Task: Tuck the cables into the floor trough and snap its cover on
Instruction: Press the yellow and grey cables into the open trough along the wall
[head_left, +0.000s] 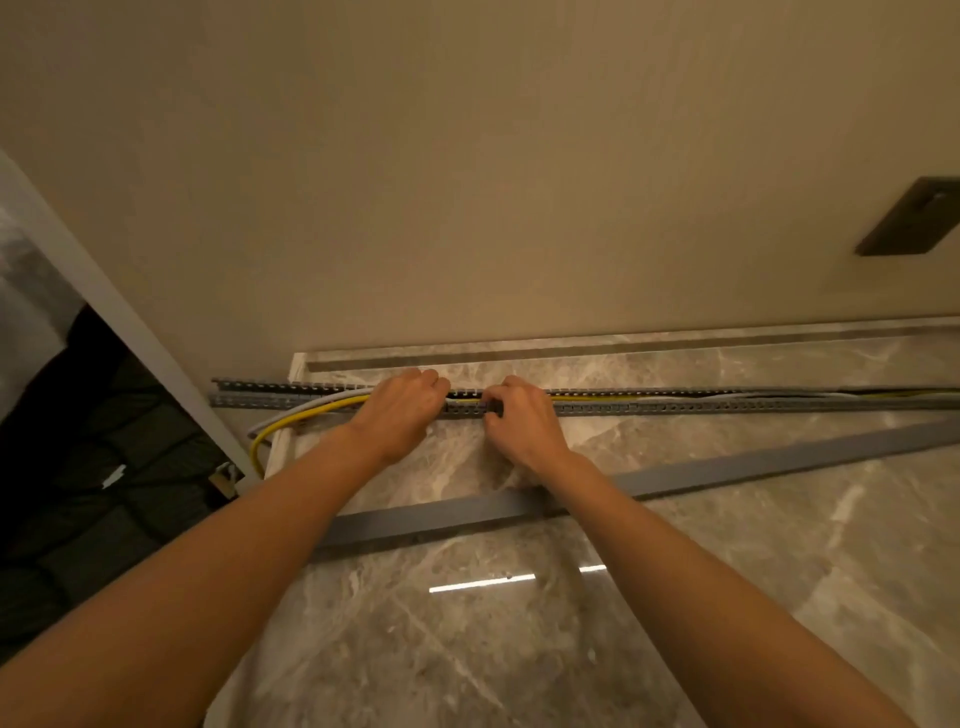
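A grey slotted cable trough (727, 404) lies on the marble floor along the wall, its top uncovered. A yellow cable (306, 410) and a grey cable (311, 401) spill out of its left part and curve down toward the floor's edge. Further right the cables lie inside the channel. My left hand (400, 415) rests on the trough with fingers curled over the cables. My right hand (519, 421) is just beside it, fingers pressed onto the trough's near wall. The long grey cover (727, 465) lies loose on the floor, slanting behind my forearms.
A beige wall rises right behind the trough, with a dark wall plate (914, 218) at the right. At the left, a white door frame (104, 312) borders a dark area. Glossy marble floor (519, 649) extends toward me.
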